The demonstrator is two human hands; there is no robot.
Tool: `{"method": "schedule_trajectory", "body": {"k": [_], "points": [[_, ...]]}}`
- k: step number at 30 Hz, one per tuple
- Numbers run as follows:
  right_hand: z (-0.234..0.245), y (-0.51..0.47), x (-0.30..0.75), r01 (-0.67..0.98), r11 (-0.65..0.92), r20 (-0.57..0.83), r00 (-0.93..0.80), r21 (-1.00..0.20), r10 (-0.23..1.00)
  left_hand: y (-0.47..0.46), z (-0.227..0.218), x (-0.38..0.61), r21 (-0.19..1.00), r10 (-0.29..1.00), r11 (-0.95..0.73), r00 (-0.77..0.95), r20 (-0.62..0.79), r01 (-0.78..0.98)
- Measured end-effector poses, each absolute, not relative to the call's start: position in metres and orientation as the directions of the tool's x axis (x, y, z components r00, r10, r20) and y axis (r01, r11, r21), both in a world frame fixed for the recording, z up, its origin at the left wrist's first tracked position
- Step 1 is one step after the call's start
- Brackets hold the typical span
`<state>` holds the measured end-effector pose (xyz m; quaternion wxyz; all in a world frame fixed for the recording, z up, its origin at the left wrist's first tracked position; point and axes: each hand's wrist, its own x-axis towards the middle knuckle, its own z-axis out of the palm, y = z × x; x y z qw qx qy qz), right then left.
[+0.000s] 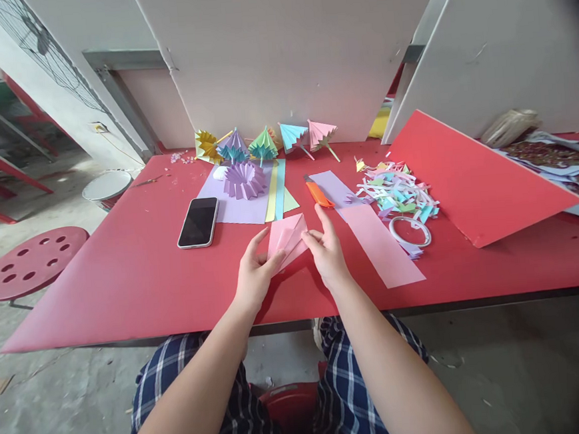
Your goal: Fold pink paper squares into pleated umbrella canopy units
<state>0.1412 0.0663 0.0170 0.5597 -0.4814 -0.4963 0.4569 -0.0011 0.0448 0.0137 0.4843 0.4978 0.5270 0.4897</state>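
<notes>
Hands, left hand [254, 273], right hand [326, 251], pinching pink folded paper [287, 238] near table edge [178, 333]

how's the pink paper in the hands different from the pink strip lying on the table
The pink folded paper is creased into pleats and fans to a point; the pink strip lies flat and uncreased. The folded paper is held off the red table between the left hand and right hand; the strip rests untouched to the right. The strip is longer and narrower. Both are the same pale pink.

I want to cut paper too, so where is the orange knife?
In the head view, the orange knife lies on the red table, just beyond the right hand, beside the purple strip.
</notes>
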Motion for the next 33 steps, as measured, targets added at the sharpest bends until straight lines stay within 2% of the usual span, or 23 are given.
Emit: {"method": "schedule_trajectory", "body": {"k": [6, 12, 19, 24, 33], "points": [[0.01, 0.071, 0.143, -0.089, 0.089, 0.072, 0.182, -0.992, 0.981, 0.043, 0.017, 0.0, 0.998, 1.0, -0.015, -0.014, 0.016, 0.066], [0.009, 0.07, 0.137, -0.173, 0.001, -0.007, 0.042, -0.985, 0.999, 0.042, 0.018, 0.001, 0.999, 1.0, 0.013, 0.011, -0.013, 0.045], [0.004, 0.074, 0.138, -0.143, 0.078, 0.054, 0.164, -0.987, 0.985, 0.043, 0.022, -0.002, 0.998, 0.985, 0.055, 0.164, -0.06, 0.036], [0.003, 0.078, 0.147, -0.126, 0.132, 0.097, 0.25, -0.983, 0.963, 0.042, 0.024, -0.004, 0.996, 0.981, 0.077, 0.173, -0.083, 0.041], [0.004, 0.079, 0.149, -0.131, 0.185, 0.139, 0.295, -0.974, 0.945, 0.044, 0.023, -0.005, 0.998, 0.986, 0.056, 0.158, -0.055, -0.003]]}}
